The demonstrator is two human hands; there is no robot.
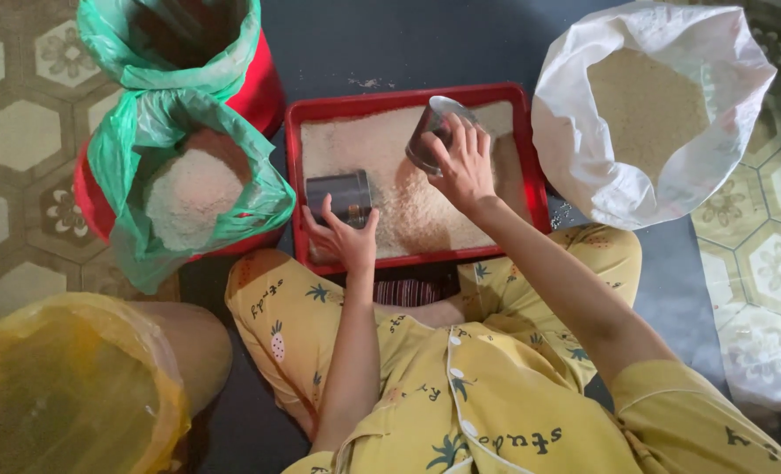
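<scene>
A yellow-lined bin and a green-lined red bucket of grain sit left of the red tray, where the left hand grips a metal cup and the right hand clasps a tilted glass, beside a white sack.

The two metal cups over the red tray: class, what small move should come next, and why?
Probably dip the right hand's tilted cup into the grain. It hangs just above the red tray; the left hand holds the other cup low.
</scene>
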